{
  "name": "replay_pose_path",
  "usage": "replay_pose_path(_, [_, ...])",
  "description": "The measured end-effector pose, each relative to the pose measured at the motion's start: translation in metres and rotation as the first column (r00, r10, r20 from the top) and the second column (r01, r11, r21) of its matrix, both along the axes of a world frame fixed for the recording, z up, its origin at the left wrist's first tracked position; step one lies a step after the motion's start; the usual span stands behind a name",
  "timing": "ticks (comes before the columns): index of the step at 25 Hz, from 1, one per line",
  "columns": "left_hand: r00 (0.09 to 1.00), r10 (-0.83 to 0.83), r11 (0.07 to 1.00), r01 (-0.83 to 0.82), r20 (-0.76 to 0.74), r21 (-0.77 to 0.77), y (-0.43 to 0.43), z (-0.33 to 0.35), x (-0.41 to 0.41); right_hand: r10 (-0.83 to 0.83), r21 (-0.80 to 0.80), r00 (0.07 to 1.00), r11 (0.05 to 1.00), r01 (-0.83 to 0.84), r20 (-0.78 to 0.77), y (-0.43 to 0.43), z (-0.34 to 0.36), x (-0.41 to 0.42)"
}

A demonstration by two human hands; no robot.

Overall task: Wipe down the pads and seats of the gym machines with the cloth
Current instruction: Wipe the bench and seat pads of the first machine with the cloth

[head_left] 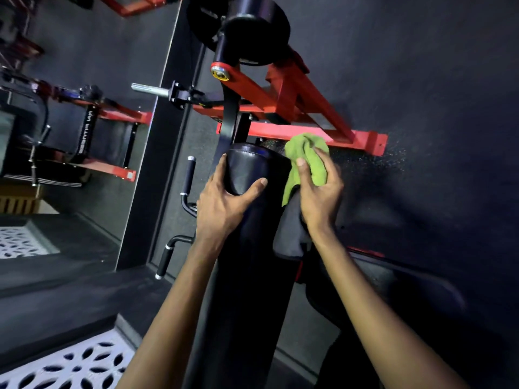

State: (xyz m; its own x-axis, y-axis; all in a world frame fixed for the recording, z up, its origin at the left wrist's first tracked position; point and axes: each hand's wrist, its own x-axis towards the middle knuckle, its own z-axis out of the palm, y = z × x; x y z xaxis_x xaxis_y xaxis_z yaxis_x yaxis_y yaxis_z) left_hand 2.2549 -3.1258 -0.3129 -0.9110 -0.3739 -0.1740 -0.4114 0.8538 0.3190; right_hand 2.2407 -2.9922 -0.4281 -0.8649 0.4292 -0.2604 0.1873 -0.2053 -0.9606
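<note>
A long black padded bench pad [252, 248] runs up the middle of the view, its rounded end [247, 169] pointing away from me. My left hand [224, 203] grips that end, fingers on its left side and thumb across the top. My right hand [317, 192] holds a bunched green cloth [309, 155] against the pad's right side, near the end. A smaller black pad [289, 231] sits just under my right wrist, partly hidden.
The machine's red steel frame [295, 108] crosses beyond the pad, with black roller pads [252, 26] above. Chrome-tipped black handles [188, 178] stick out left of the pad. Another red-framed machine [92, 136] stands at far left. Dark rubber floor [421, 80] fills the right.
</note>
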Motion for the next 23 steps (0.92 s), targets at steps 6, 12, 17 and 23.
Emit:
replay_pose_path(6, [1.000, 0.001, 0.998, -0.002, 0.016, 0.060, -0.004, 0.004, 0.008, 0.064, 0.008, 0.996, 0.998, -0.065, 0.064, -0.010, -0.026, 0.053])
replay_pose_path(12, [1.000, 0.024, 0.995, -0.023, -0.007, 0.101, -0.018, 0.021, 0.078, -0.006, -0.121, 0.994, 0.992, 0.019, 0.106, -0.008, 0.011, 0.047])
replay_pose_path(17, [0.999, -0.032, 0.994, 0.031, 0.016, 0.102, -0.036, 0.021, 0.116, 0.215, 0.094, 0.970, 0.974, -0.205, -0.112, -0.015, 0.022, 0.090])
replay_pose_path(23, [0.996, -0.004, 0.991, 0.015, -0.085, 0.134, -0.035, 0.012, 0.118, 0.064, -0.135, 0.981, 0.990, -0.039, 0.185, -0.012, -0.022, 0.084])
